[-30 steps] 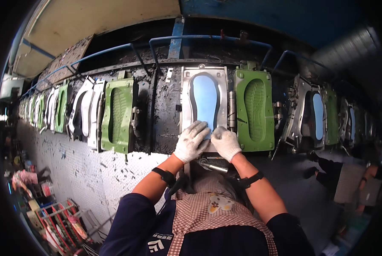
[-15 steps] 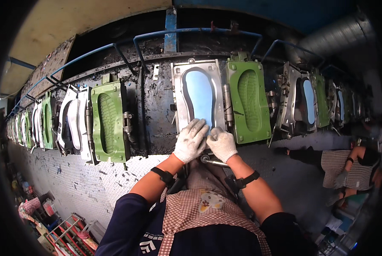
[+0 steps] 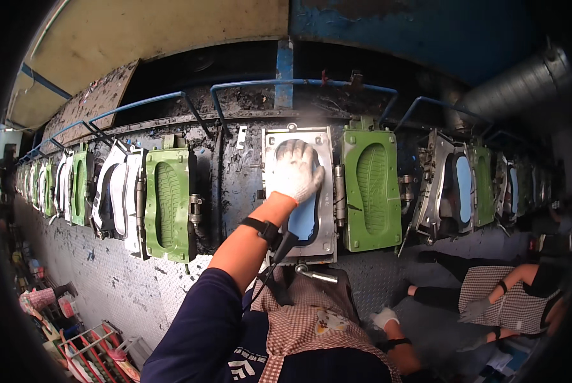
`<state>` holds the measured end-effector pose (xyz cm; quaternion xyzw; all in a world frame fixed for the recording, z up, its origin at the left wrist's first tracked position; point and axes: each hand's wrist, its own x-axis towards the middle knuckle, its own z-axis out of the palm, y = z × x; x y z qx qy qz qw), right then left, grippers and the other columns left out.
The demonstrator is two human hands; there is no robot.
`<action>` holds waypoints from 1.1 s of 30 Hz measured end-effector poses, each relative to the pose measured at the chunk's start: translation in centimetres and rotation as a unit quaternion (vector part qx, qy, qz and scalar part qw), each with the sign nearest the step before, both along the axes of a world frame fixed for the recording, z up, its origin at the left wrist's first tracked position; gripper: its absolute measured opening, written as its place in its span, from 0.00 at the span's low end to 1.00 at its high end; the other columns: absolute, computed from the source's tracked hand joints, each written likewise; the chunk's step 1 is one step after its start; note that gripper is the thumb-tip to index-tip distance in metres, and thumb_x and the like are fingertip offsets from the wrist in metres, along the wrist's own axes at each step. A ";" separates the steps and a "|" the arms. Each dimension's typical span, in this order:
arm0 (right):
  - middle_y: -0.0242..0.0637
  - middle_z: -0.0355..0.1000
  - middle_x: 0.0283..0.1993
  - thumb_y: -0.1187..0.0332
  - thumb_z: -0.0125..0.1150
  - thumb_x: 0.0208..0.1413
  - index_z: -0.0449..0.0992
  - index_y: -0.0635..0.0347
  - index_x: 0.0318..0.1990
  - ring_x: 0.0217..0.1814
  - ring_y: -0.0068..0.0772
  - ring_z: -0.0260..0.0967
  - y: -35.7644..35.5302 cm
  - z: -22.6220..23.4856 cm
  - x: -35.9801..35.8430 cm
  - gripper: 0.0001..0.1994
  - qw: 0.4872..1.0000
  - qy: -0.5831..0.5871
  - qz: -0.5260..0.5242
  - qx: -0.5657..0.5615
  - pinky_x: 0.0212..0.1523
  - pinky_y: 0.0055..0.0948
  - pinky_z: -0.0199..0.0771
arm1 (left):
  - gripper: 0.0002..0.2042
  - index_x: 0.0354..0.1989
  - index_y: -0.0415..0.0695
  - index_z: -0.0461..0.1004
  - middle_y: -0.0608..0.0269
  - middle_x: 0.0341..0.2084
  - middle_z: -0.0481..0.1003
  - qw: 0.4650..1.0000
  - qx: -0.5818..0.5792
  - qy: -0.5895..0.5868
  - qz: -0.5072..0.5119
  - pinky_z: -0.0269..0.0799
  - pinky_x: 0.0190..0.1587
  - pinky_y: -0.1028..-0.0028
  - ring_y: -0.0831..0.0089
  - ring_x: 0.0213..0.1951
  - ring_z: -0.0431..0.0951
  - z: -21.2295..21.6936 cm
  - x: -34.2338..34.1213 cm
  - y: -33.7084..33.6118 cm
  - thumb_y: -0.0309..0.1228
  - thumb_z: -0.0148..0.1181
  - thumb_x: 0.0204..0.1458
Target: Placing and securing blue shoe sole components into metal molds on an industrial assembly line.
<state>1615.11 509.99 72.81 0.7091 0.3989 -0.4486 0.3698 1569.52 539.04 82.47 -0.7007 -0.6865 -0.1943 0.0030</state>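
Note:
My left hand (image 3: 295, 171), in a white knit glove, lies flat with fingers extended over the upper end of a blue sole-shaped piece (image 3: 302, 220). That piece sits in the sole-shaped cavity of a silver metal mould (image 3: 325, 204); the hand hides its top part. Hinged to the mould's right side is a green mould half (image 3: 371, 191) with a ridged tread pattern. My right hand (image 3: 385, 317), also gloved, is low beside my apron, away from the moulds, its fingers loosely apart with nothing seen in them.
More silver and green moulds stretch both ways, including a green half (image 3: 166, 204) at left and a blue piece (image 3: 464, 188) in a mould at right. Blue rails (image 3: 305, 82) run behind. A co-worker in a checked apron (image 3: 490, 293) is at lower right; a rack (image 3: 104, 351) at lower left.
My left hand has slid from the near end of the blue piece up to its far end. My right hand has left the piece and dropped back beside my apron. The view has tilted slightly.

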 end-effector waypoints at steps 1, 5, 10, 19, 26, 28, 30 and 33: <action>0.45 0.80 0.35 0.67 0.64 0.60 0.68 0.69 0.68 0.29 0.32 0.79 -2.6 -1.5 1.7 0.29 0.969 0.012 -0.238 0.064 0.29 0.32 0.80 | 0.21 0.49 0.41 0.76 0.47 0.52 0.76 1.000 -0.015 0.002 0.002 0.64 0.64 0.51 0.50 0.59 0.73 0.1 0.1 0.8 0.45 0.57 0.57; 0.38 0.78 0.31 0.67 0.62 0.62 0.76 0.66 0.59 0.26 0.28 0.75 -5.1 -6.2 4.6 0.20 0.928 0.115 -0.251 0.249 0.27 0.30 0.77 | 0.14 0.39 0.45 0.78 0.54 0.40 0.79 0.999 -0.019 0.026 -0.013 0.70 0.55 0.53 0.53 0.49 0.77 0.0 1.8 2.2 0.43 0.56 0.59; 0.42 0.81 0.28 0.54 0.55 0.66 0.81 0.60 0.37 0.25 0.41 0.79 7.8 5.1 -0.9 0.18 0.890 0.150 -0.221 0.370 0.32 0.39 0.77 | 0.14 0.37 0.44 0.78 0.53 0.40 0.80 0.999 0.009 0.052 0.003 0.72 0.54 0.54 0.54 0.48 0.78 -1.3 0.5 1.7 0.43 0.57 0.59; 0.46 0.79 0.40 0.61 0.52 0.66 0.80 0.57 0.45 0.44 0.48 0.78 25.9 8.4 7.4 0.12 0.743 0.093 0.026 0.663 0.47 0.44 0.77 | 0.12 0.39 0.45 0.78 0.52 0.45 0.77 0.996 0.050 0.066 -0.008 0.66 0.58 0.53 0.51 0.52 0.74 -2.2 1.7 2.1 0.40 0.57 0.60; 0.44 0.71 0.45 0.56 0.64 0.59 0.72 0.56 0.54 0.48 0.48 0.75 39.5 5.6 11.4 0.20 0.752 -0.077 0.272 0.596 0.48 0.44 0.78 | 0.13 0.44 0.43 0.77 0.52 0.45 0.76 0.999 -0.031 0.031 0.005 0.65 0.59 0.52 0.50 0.51 0.73 -1.9 1.6 2.2 0.40 0.57 0.59; 0.45 0.73 0.43 0.57 0.64 0.59 0.71 0.59 0.51 0.42 0.47 0.79 42.5 4.7 12.4 0.19 0.747 -0.066 0.346 0.563 0.43 0.44 0.81 | 0.21 0.55 0.42 0.75 0.47 0.53 0.76 0.995 -0.057 0.073 0.020 0.61 0.66 0.51 0.47 0.60 0.71 -2.6 1.8 2.3 0.43 0.55 0.61; 0.42 0.76 0.38 0.60 0.58 0.63 0.72 0.58 0.49 0.38 0.47 0.81 44.5 4.0 13.6 0.14 0.754 -0.059 0.372 0.539 0.40 0.46 0.82 | 0.32 0.68 0.38 0.67 0.41 0.68 0.66 0.983 -0.110 0.131 0.061 0.46 0.76 0.47 0.44 0.72 0.59 -2.7 5.6 2.2 0.50 0.51 0.63; 0.47 0.79 0.39 0.62 0.52 0.64 0.73 0.59 0.48 0.37 0.52 0.81 45.0 3.6 16.0 0.12 0.760 0.003 0.351 0.548 0.41 0.49 0.81 | 0.31 0.68 0.34 0.64 0.38 0.67 0.65 0.987 -0.052 -0.154 -0.015 0.53 0.73 0.49 0.41 0.69 0.63 -0.9 20.4 1.5 0.41 0.59 0.61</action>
